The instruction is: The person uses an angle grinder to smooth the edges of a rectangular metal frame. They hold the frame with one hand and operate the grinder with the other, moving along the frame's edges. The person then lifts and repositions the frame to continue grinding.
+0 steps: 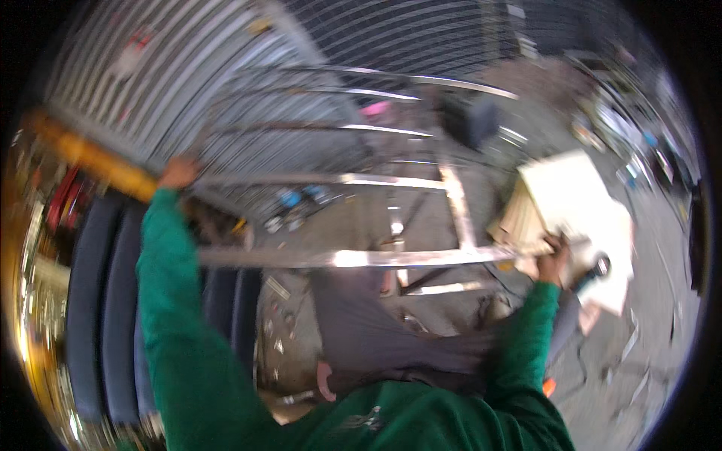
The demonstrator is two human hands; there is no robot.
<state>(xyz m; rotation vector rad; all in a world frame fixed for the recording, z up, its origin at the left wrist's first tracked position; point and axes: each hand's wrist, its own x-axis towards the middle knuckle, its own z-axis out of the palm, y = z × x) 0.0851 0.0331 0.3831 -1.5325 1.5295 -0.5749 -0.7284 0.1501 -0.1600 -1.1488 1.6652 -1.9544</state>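
A shiny metal frame (410, 258) of square tubing spans the space in front of me, with several long bars and a crosspiece at the right. My left hand (179, 173) is closed on its left side, where motion blurs the fingers. Around the right end of the nearest bar, my right hand (553, 259) is wrapped. Below that hand, close to my right knee, is a dark power tool (594, 272) with a round head.
Dark padded cushions (94, 308) line the left, beside a yellow beam (98, 154). Pale sheets (568, 188) lie at the right. A corrugated metal shutter (188, 83) stands behind the frame. Scraps and cables litter the floor (639, 361). A black box-like object (470, 120) sits beyond the frame.
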